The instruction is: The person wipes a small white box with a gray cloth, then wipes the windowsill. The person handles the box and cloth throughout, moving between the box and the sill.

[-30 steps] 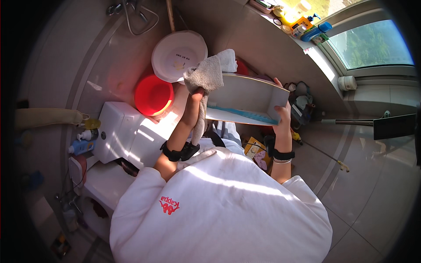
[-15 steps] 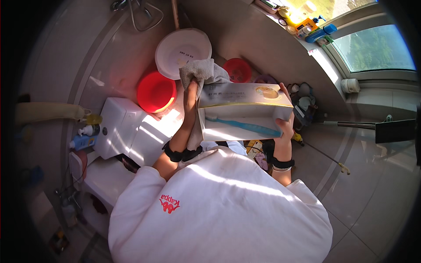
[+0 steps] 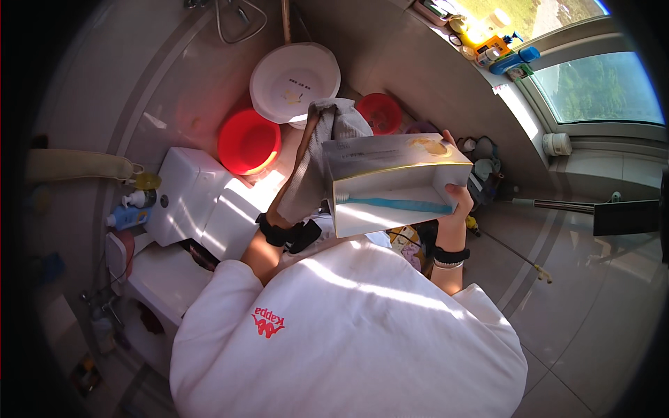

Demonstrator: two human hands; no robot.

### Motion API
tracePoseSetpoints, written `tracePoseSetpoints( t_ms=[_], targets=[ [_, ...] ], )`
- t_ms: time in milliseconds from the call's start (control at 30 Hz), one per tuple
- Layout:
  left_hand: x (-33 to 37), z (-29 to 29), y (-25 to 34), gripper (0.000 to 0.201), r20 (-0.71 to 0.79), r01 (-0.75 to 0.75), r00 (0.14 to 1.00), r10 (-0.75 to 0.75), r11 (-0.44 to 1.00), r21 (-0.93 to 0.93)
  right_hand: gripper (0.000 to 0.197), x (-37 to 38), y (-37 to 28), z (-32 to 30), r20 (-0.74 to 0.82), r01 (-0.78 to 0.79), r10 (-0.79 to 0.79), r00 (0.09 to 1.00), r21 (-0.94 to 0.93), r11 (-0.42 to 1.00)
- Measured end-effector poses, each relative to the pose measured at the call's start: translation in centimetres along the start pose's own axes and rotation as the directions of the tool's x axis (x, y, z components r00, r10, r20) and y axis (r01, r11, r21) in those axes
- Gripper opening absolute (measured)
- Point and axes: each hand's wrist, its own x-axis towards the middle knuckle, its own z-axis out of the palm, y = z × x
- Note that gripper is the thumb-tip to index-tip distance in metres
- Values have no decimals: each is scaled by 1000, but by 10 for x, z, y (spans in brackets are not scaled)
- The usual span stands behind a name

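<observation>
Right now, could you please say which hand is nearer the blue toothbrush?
Right: the right hand grips the box beside the handle end of the toothbrush; the left hand, mostly behind the cloth, is up-left of the bristles.

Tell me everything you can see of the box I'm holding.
The box is long, apparently cardboard, silvery grey outside with gold trim and a round golden patch on top. Its open side faces you, showing a white inside with a blue toothbrush lying lengthwise. It's held up, tilted; your right hand grips its right end, and grey cloth hangs by its left.
</observation>
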Motion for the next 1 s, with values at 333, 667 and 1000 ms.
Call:
tracePoseSetpoints(
  t_ms=[333,667,1000],
  targets=[
    [18,-11,30,40,92,-49,996,14,915,399,90,21,-8,-28,65,-7,15,998,-128,992],
    [10,45,36,65,492,-423,850,-188,313,851,85,42,4,-39,159,-32,69,985,-224,974],
    [31,53,-6,55,383,-314,923,-25,526,791,88,40,3,-28,214,1,85,973,-374,928]
  ],
)
